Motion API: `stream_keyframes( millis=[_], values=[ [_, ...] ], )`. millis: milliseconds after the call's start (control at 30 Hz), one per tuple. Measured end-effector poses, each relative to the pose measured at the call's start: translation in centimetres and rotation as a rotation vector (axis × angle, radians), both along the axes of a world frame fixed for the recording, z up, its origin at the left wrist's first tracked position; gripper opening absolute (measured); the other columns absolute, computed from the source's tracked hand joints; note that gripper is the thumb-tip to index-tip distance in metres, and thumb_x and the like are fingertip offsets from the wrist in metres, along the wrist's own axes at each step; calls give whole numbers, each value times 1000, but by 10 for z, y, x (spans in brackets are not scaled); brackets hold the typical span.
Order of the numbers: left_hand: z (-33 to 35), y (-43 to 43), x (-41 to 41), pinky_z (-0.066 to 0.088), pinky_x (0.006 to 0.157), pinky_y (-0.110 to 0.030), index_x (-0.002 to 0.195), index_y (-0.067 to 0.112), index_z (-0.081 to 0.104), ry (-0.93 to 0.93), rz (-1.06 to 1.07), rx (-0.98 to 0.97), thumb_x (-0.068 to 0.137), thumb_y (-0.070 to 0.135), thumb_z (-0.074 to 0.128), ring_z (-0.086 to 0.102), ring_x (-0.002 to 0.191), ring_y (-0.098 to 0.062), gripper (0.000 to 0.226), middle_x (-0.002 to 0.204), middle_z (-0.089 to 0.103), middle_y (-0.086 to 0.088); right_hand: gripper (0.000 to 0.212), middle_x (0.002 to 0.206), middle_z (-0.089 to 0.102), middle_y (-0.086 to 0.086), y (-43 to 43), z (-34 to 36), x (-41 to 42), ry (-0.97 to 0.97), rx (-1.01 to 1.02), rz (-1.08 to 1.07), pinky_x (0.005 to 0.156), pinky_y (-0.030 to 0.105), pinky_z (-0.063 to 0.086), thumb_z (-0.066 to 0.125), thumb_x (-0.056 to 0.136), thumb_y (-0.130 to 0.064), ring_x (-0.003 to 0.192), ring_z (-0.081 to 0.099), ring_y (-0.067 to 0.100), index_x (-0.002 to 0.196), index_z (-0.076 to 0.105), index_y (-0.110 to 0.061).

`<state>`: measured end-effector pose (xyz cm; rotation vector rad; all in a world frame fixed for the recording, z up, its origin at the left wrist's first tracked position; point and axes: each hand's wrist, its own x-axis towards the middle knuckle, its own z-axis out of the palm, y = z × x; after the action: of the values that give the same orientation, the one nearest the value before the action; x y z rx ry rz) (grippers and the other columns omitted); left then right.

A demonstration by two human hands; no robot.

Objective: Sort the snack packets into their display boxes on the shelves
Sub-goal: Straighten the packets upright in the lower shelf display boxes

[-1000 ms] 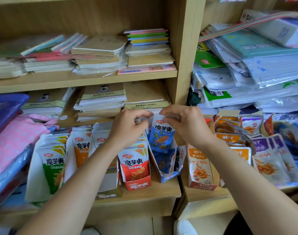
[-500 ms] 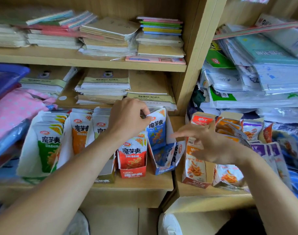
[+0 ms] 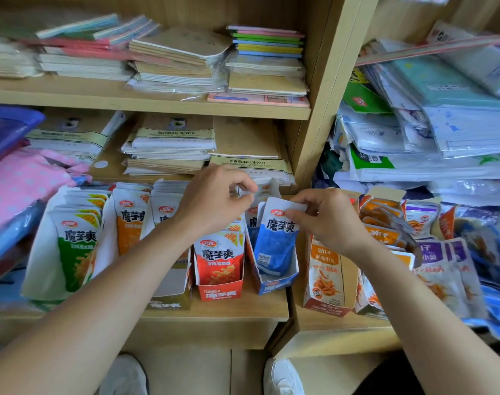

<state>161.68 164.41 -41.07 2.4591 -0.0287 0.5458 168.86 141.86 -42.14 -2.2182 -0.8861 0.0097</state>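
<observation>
Along the front edge of the shelf stood green packets, a red packet in a red box, a blue packet in a blue box — a silvery packet behind. At the left edge lay pink cloth dotted white.

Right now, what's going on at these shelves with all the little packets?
A person is sorting snack packets into display boxes on a wooden shelf. The right hand pinches the top edge of a blue packet standing in the blue box. The left hand pinches the top of a second packet just behind it. The red box alongside holds red packets, and purple packets lie loose further right.
</observation>
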Motion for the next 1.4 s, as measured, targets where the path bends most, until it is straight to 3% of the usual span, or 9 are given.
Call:
stream_keyframes(
  millis=[233,333,500,733,900,1000,1100,1333,1400],
  values=[
    [2,-11,-8,42,80,-33,104,38,74,17,-89,64,84,51,59,53,91,-7,29,69,68,22,10,78,73,-6,0,-2,-2,6,8,-59,51,23,53,76,88,-22,64,67,7,96,73,-17],
    [9,-21,-11,35,88,-35,126,41,67,117,-117,179,81,67,50,49,91,-5,54,73,70,24,18,76,74,4,4,3,-13,283,219,-75,49,23,54,73,91,-16,54,69,18,108,68,-11],
    [10,-26,-13,35,92,-36,128,42,61,203,-103,272,70,86,48,57,98,-7,74,79,71,22,34,91,75,11,7,13,-21,758,392,0,74,33,59,51,102,-34,86,74,25,126,64,-13],
    [16,-29,-17,46,72,-25,108,35,71,121,43,126,72,43,75,57,59,9,37,70,73,17,44,121,72,5,1,9,-16,890,310,212,94,34,51,34,106,-41,118,64,22,138,54,-19],
    [19,-27,-15,50,71,-23,106,33,76,95,136,12,73,21,72,71,76,-8,36,79,76,9,34,119,73,1,4,6,-16,649,321,206,95,26,53,56,101,-22,112,67,12,134,58,-14],
    [29,-17,-14,52,67,-19,102,31,77,75,62,-195,81,4,68,69,73,4,35,91,78,10,52,115,68,1,4,1,-9,358,370,52,88,31,57,78,85,-16,98,69,16,133,58,-14],
    [37,-12,-16,59,65,-23,93,35,73,86,-29,-283,88,-3,68,67,65,3,38,84,76,18,57,113,67,-1,5,-1,-5,318,409,55,84,31,58,83,80,-14,94,68,18,132,59,-18],
    [18,-8,-9,54,69,-38,95,35,70,126,-91,-219,91,-2,65,72,76,-18,37,85,77,14,45,88,63,-16,9,-10,-6,112,25,97,67,20,52,84,80,-26,82,60,3,119,61,-26],
    [15,-9,-8,47,60,-32,99,35,71,177,-107,-136,95,7,63,65,62,-6,30,77,74,18,24,81,62,-17,10,-9,-7,58,-32,89,62,22,48,80,84,-26,75,59,2,100,63,-27]
  ],
)
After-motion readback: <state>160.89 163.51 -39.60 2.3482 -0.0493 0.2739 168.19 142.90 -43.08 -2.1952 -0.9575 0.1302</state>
